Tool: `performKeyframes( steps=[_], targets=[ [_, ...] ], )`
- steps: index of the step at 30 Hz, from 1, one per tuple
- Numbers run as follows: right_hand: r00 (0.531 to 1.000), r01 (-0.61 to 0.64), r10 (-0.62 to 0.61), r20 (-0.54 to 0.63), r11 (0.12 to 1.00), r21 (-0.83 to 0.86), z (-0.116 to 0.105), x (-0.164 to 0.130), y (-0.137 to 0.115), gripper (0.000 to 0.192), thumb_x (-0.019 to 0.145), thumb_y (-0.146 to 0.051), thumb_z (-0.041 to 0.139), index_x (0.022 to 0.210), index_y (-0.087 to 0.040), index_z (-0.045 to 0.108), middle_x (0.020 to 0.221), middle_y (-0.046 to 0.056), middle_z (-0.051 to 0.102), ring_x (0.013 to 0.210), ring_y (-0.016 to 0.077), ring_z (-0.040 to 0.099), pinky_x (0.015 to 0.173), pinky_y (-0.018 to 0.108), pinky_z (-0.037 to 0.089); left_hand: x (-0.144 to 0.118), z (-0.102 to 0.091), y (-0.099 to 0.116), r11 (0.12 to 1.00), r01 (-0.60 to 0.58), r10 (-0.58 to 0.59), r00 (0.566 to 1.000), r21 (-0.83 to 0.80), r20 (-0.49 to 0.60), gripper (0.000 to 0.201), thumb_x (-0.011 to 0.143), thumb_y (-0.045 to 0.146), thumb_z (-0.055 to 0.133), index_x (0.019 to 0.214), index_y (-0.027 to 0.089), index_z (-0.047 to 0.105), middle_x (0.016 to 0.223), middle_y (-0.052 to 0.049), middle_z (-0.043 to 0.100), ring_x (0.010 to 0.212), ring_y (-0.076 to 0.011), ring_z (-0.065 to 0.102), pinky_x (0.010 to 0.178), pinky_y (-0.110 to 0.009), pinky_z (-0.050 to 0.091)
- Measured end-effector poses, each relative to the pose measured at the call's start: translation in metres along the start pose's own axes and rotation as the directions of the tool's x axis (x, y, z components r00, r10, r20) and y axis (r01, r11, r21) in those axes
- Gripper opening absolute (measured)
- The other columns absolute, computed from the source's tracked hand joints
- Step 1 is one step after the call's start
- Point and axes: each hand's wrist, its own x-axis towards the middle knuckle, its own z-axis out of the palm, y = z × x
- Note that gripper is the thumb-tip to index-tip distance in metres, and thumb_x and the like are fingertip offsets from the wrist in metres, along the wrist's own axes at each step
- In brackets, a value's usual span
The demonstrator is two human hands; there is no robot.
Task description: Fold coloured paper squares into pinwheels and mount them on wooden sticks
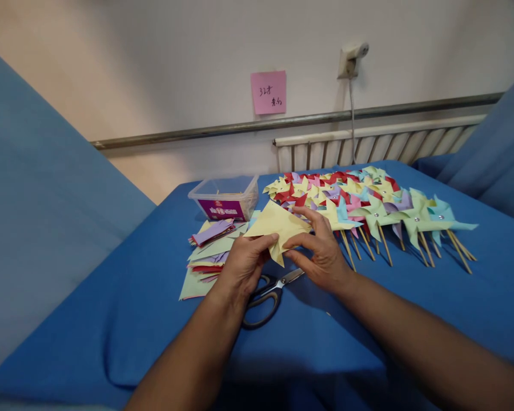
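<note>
Both my hands hold a folded yellow paper (275, 227) above the blue table (154, 285). My left hand (242, 268) pinches its lower left edge with thumb and fingers. My right hand (321, 248) grips its right side, fingers curled over the fold. A pair of scissors (265, 294) with grey handles lies on the cloth just under my hands, partly hidden by my left wrist.
A stack of coloured folded papers (209, 251) lies left of my hands. Behind it stands a clear plastic box (225, 197) with a purple label. Many finished paper pinwheels on wooden sticks (368, 208) cover the right half. A radiator (377, 145) and wall lie beyond.
</note>
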Motion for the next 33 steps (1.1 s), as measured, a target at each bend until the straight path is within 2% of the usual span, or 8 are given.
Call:
performKeyframes(
  steps=[2,7,11,16,25,33],
  targets=[
    [0.999,-0.032,0.032,-0.021,0.999,0.035,0.0,0.0,-0.001,0.003,0.087,-0.026,0.067,0.089,-0.027,0.07,0.141,0.006,0.046,0.131,0.0292,0.045,0.104,0.05,0.042,0.0,0.001,-0.001,1.0,0.0,0.0,1.0,0.002,-0.005,0.04,0.058,0.018,0.084,0.096,0.011,0.076,0.095,-0.011,0.077,0.081,-0.0227,0.07,0.074,-0.031,0.053],
    [0.987,-0.144,0.152,-0.045,0.979,0.147,0.001,0.0,0.001,0.005,0.09,-0.026,0.063,0.087,-0.025,0.067,0.136,0.007,0.052,0.129,0.0262,0.049,0.105,0.048,0.041,0.0,0.004,-0.004,1.0,-0.016,0.017,0.999,0.025,-0.028,0.039,0.055,0.017,0.086,0.093,0.011,0.077,0.094,-0.011,0.077,0.079,-0.0202,0.069,0.073,-0.029,0.052],
    [0.967,-0.228,0.249,-0.063,0.946,0.23,0.002,0.002,0.003,0.008,0.086,-0.026,0.066,0.079,-0.023,0.064,0.126,0.009,0.057,0.124,0.0252,0.054,0.107,0.046,0.04,0.001,0.004,-0.006,0.998,-0.009,0.01,0.999,0.054,-0.031,0.042,0.055,0.019,0.087,0.095,0.01,0.076,0.094,-0.012,0.077,0.078,-0.0214,0.069,0.07,-0.029,0.052],
    [0.944,-0.318,0.33,-0.013,0.917,0.243,0.004,0.002,0.006,0.011,0.079,-0.023,0.069,0.07,-0.022,0.062,0.119,0.009,0.059,0.117,0.0262,0.057,0.102,0.044,0.043,0.001,0.003,-0.006,0.997,0.015,-0.013,0.999,0.072,-0.035,0.047,0.053,0.021,0.088,0.097,0.01,0.076,0.093,-0.012,0.077,0.074,-0.0212,0.068,0.068,-0.03,0.052],
    [0.92,-0.382,0.391,-0.015,0.906,0.184,0.006,0.002,0.009,0.012,0.074,-0.023,0.067,0.067,-0.022,0.059,0.115,0.011,0.061,0.113,0.027,0.059,0.097,0.045,0.045,0.002,0.002,-0.009,0.997,0.03,-0.029,0.999,0.073,-0.021,0.051,0.052,0.021,0.09,0.099,0.009,0.075,0.097,-0.013,0.077,0.077,-0.0216,0.068,0.074,-0.032,0.054],
    [0.926,-0.371,0.377,-0.013,0.917,0.144,0.003,0.004,0.004,0.011,0.073,-0.021,0.066,0.067,-0.022,0.057,0.112,0.011,0.061,0.115,0.0277,0.059,0.097,0.045,0.046,0.005,-0.001,-0.012,0.989,0.029,-0.027,0.999,0.142,-0.02,0.044,0.055,0.023,0.09,0.094,0.011,0.076,0.091,-0.011,0.076,0.072,-0.0195,0.066,0.071,-0.032,0.053]
  ],
)
